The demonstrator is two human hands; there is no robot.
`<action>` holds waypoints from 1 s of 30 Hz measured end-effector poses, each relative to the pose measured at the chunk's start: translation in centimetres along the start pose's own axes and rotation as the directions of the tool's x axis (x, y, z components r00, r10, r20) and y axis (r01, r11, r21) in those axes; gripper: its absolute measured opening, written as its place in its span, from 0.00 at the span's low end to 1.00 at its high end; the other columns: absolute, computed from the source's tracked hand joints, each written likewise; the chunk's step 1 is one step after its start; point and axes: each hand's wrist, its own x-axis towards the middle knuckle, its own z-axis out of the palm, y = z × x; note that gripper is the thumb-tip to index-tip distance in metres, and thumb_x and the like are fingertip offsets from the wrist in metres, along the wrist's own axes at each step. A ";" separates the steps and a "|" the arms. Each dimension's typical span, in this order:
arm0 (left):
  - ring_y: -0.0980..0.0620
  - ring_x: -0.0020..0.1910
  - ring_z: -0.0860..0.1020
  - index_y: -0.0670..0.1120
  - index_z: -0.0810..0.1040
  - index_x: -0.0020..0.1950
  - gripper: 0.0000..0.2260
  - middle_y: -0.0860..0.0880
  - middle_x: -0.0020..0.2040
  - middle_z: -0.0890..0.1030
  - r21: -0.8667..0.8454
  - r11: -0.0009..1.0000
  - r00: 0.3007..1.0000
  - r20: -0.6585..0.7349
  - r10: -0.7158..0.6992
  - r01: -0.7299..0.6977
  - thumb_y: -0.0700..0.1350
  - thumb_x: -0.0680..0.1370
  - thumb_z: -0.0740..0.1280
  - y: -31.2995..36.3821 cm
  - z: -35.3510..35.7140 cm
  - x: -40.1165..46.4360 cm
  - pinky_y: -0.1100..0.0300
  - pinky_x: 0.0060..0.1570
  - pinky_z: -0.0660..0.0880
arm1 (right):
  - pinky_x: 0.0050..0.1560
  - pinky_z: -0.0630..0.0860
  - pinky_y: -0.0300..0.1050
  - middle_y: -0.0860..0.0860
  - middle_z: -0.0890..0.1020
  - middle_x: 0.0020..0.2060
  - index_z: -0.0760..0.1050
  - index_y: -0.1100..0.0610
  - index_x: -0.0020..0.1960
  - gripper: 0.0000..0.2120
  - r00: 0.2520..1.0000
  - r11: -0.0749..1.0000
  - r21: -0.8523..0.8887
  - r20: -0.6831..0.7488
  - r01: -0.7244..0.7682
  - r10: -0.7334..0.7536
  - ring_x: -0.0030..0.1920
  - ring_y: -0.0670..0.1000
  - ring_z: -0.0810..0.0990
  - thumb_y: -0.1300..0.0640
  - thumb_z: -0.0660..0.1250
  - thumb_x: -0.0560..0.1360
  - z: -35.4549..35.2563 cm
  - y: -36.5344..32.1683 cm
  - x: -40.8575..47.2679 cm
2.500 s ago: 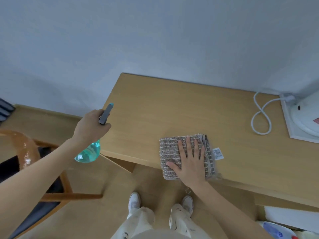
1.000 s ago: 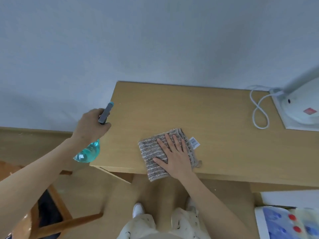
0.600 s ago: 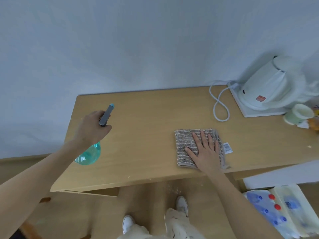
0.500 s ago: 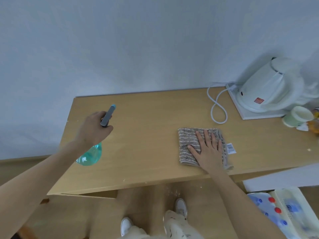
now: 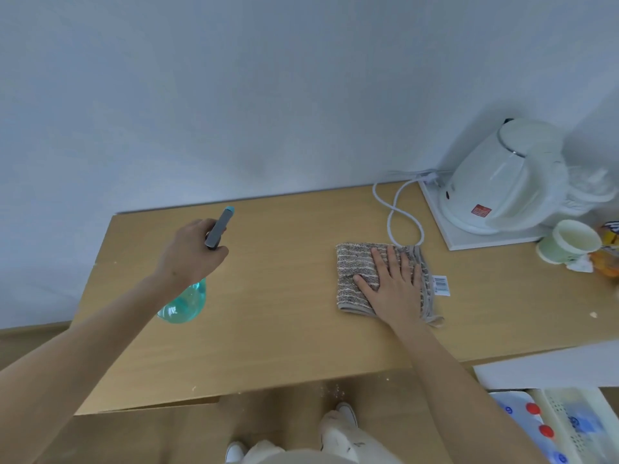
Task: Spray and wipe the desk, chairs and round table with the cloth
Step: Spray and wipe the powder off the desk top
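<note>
A: We slid the cloth (image 5: 368, 279) right along the desk (image 5: 268, 329), so more of the top got wiped. Our right hand (image 5: 393, 289) pressed it flat, fingers straight

B: Our left hand (image 5: 191, 256) kept gripping the spray bottle (image 5: 187, 303) above the left end. The white cord (image 5: 398, 222) touched the cloth's far edge, and the kettle (image 5: 495, 189) and paper cup (image 5: 569, 241) blocked the right side

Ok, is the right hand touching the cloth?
Touching. The head view shows the right hand lying flat on the cloth, fingers spread, pressing it onto the desk.
</note>
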 end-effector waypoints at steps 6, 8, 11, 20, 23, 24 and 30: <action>0.41 0.40 0.79 0.47 0.78 0.53 0.13 0.52 0.43 0.76 -0.001 1.000 1.000 -0.001 -0.006 0.006 0.37 0.70 0.66 3.1 2.5 1.7 0.44 0.46 0.78 | 0.74 0.38 0.58 0.53 0.50 0.78 0.44 0.47 0.78 0.39 0.991 0.991 0.007 0.014 -0.131 0.131 0.77 0.57 0.46 0.27 0.39 0.73 -0.8 1.8 3.4; 0.41 0.40 0.79 0.47 0.78 0.52 0.12 0.52 0.43 0.76 -0.001 1.000 1.000 -0.003 -0.010 0.010 0.37 0.70 0.66 3.7 3.1 2.0 0.44 0.46 0.78 | 0.74 0.39 0.59 0.55 0.52 0.77 0.44 0.49 0.78 0.38 0.984 0.984 0.014 0.024 -0.178 0.177 0.76 0.58 0.47 0.30 0.43 0.75 -1.3 2.2 4.6; 0.41 0.40 0.77 0.46 0.78 0.52 0.12 0.55 0.40 0.74 -0.018 0.999 0.999 -0.008 -0.033 0.033 0.36 0.69 0.66 3.8 3.8 2.3 0.43 0.45 0.78 | 0.74 0.40 0.60 0.57 0.54 0.76 0.47 0.52 0.78 0.37 0.977 0.977 0.005 0.031 -0.211 0.211 0.76 0.61 0.48 0.32 0.44 0.76 -1.6 2.2 6.0; 0.41 0.38 0.77 0.44 0.78 0.51 0.11 0.55 0.37 0.72 0.015 0.993 0.992 -0.053 -0.116 0.117 0.35 0.70 0.66 0.0 2.4 1.6 0.44 0.47 0.77 | 0.71 0.37 0.65 0.61 0.44 0.77 0.39 0.57 0.78 0.37 0.982 0.985 -0.035 0.076 -0.168 0.171 0.75 0.66 0.44 0.35 0.41 0.78 -0.1 -3.9 7.0; 0.41 0.38 0.77 0.44 0.78 0.51 0.11 0.56 0.36 0.72 0.026 0.987 0.983 -0.094 -0.157 0.160 0.35 0.70 0.66 -2.5 0.3 0.5 0.45 0.46 0.77 | 0.71 0.36 0.64 0.61 0.41 0.76 0.37 0.57 0.77 0.37 0.995 1.000 -0.017 0.099 -0.019 0.021 0.75 0.65 0.40 0.35 0.41 0.78 1.0 -9.6 6.3; 0.41 0.39 0.77 0.44 0.77 0.51 0.11 0.56 0.35 0.71 0.024 0.984 0.979 -0.109 -0.174 0.177 0.35 0.70 0.66 -3.5 -0.5 0.0 0.46 0.46 0.77 | 0.71 0.36 0.63 0.61 0.40 0.76 0.37 0.56 0.77 0.37 0.994 1.000 -0.019 0.110 0.019 -0.017 0.75 0.65 0.40 0.35 0.41 0.78 1.3 -11.3 6.1; 0.41 0.38 0.78 0.43 0.77 0.51 0.11 0.57 0.36 0.71 0.055 0.962 0.953 -0.161 -0.255 0.267 0.35 0.71 0.65 -10.3 -5.2 -3.2 0.47 0.45 0.77 | 0.71 0.34 0.62 0.59 0.38 0.76 0.35 0.55 0.77 0.37 0.977 0.984 -0.046 0.135 0.174 -0.166 0.75 0.64 0.38 0.33 0.38 0.78 3.2 -19.9 4.6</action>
